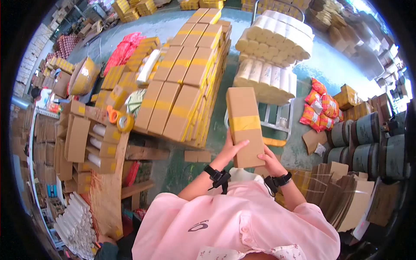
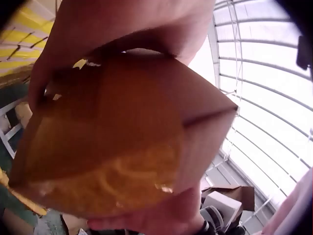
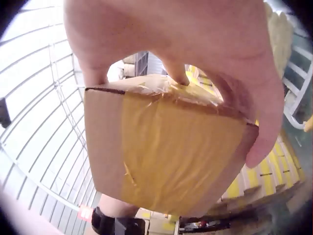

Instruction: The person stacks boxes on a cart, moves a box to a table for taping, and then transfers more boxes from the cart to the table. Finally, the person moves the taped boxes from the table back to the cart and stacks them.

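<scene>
A long brown cardboard box (image 1: 249, 147) with a yellow tape band round its middle is held between both hands in front of the pink shirt. My left hand (image 1: 232, 150) grips its left side, thumb lying over the upper face. On the other side, my right hand (image 1: 272, 162) holds the near right corner. From the right wrist, the taped end of the box (image 3: 166, 152) fills the middle, the right hand (image 3: 176, 34) arching over it with fingers on its edges. The left wrist view shows the box (image 2: 98, 122) close up under the left hand (image 2: 132, 29).
Ahead to the left rises a tall stack of taped boxes (image 1: 173, 86). A trolley (image 1: 277, 123) bears wrapped white rolls (image 1: 275, 41). At left, a wooden bench (image 1: 104, 195) carries a tape dispenser (image 1: 121, 119) and open cartons (image 1: 78, 143). Flat cardboard (image 1: 342, 199) stands at right.
</scene>
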The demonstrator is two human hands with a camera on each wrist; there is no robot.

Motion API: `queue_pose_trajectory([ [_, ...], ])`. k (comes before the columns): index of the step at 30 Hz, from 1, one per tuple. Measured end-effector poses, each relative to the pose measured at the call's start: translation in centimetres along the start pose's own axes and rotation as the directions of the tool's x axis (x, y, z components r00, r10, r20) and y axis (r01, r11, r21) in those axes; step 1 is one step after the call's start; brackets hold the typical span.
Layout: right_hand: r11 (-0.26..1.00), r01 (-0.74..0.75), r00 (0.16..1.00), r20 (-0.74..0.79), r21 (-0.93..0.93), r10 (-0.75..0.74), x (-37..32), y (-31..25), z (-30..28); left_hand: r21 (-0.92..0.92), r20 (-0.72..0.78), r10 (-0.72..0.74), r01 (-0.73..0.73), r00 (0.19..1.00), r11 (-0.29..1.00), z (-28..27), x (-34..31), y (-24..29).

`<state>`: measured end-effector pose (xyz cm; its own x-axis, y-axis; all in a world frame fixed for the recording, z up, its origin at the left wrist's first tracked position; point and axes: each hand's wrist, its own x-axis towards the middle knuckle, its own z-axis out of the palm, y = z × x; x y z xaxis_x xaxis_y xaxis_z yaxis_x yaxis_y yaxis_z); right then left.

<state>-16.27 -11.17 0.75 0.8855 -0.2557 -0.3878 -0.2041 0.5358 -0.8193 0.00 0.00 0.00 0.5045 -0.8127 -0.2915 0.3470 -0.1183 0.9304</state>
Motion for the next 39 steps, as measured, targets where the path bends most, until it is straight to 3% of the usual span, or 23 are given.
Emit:
queue_pose_trajectory([
  [2, 0.992, -0.040, 0.996, -0.071, 0.120, 0.048, 1.3, 0.0, 1.8, 0.155, 0.074, 0.052, -0.063, 0.996, 0.986, -1.6, -0.6, 0.4],
  [3, 0.999, 0.010, 0.992, -0.124, 0.031, -0.006, 2.0, -8.3, -7.6, 0.076, 0.135, 0.108, -0.119, 0.985, 0.990, 6.9, 7.8, 2.0],
  [5, 0.989, 0.073, 0.993, -0.105, 0.128, -0.059, 5.8, -9.0, -9.3, 0.159, 0.164, 0.039, -0.066, 0.986, 0.985, 5.6, 9.5, 3.4],
  [7, 0.984, 0.092, 0.993, -0.088, 0.151, -0.079, 9.3, -10.8, -10.0, 0.277, 0.154, -0.111, 0.065, 0.982, 0.959, 2.7, 12.1, 4.7],
  [9, 0.979, 0.076, 0.994, -0.091, 0.187, -0.060, 12.6, -13.5, -11.8, 0.573, 0.104, 0.006, -0.065, 0.995, 0.817, -0.8, 15.0, 8.1],
  [11, 0.982, 0.093, 0.994, -0.078, 0.162, -0.081, 16.7, -16.1, -13.9, 0.702, 0.109, 0.095, -0.145, 0.989, 0.697, -4.7, 17.4, 13.7],
  [13, 0.983, 0.106, 0.986, -0.145, 0.149, -0.084, 20.2, -19.9, -14.6, 0.663, 0.136, 0.038, -0.119, 0.990, 0.739, -9.8, 20.4, 19.8],
  [17, 0.981, 0.129, 0.980, -0.167, 0.146, -0.105, 30.9, -27.2, -16.1, 0.858, 0.084, 0.115, -0.131, 0.990, 0.497, -16.7, 27.1, 34.2],
  [20, 0.983, 0.122, 0.979, -0.178, 0.137, -0.096, 42.0, -32.7, -16.8, 0.915, 0.007, 0.270, -0.115, 0.963, 0.386, -23.1, 35.9, 40.2],
  [22, 0.979, 0.118, 0.971, -0.227, 0.168, -0.078, 50.3, -35.8, -16.9, 0.900, -0.056, 0.290, -0.078, 0.955, 0.430, -27.3, 43.2, 42.1],
  [23, 0.972, 0.098, 0.968, -0.247, 0.213, -0.044, 54.5, -37.0, -17.1, 0.890, -0.084, 0.291, -0.060, 0.953, 0.453, -29.4, 46.9, 42.3],
  [24, 0.963, 0.081, 0.964, -0.267, 0.257, -0.010, 58.5, -38.1, -17.4, 0.921, -0.055, 0.339, -0.083, 0.939, 0.380, -31.3, 50.6, 42.0],
  [28, 0.901, 0.062, 0.938, -0.334, 0.430, 0.095, 73.8, -40.2, -19.7, 0.957, -0.080, 0.323, -0.019, 0.943, 0.291, -36.0, 63.7, 38.7],
  [30, 0.943, 0.064, 0.917, -0.391, 0.328, 0.073, 78.6, -40.6, -20.2, 0.967, -0.077, 0.288, 0.001, 0.955, 0.254, -36.1, 68.0, 37.0],
  [33, 0.965, 0.039, 0.891, -0.446, 0.261, 0.084, 84.5, -40.3, -20.5, 0.976, -0.042, 0.393, -0.047, 0.919, 0.214, -36.6, 74.9, 31.9],
  [35, 0.970, 0.042, 0.898, -0.435, 0.241, 0.069, 88.3, -39.1, -22.2, 0.971, -0.062, 0.593, -0.090, 0.803, 0.223, -36.1, 78.9, 27.3],
  [37, 0.970, 0.043, 0.908, -0.415, 0.237, 0.061, 90.8, -38.2, -23.5, 0.971, -0.017, 0.674, -0.149, 0.738, 0.188, -35.8, 81.5, 25.0],
  [39, 0.978, 0.044, 0.923, -0.384, 0.204, 0.039, 92.2, -37.2, -24.1, 0.963, -0.067, 0.553, -0.092, 0.831, 0.254, -35.2, 82.3, 24.9],
])
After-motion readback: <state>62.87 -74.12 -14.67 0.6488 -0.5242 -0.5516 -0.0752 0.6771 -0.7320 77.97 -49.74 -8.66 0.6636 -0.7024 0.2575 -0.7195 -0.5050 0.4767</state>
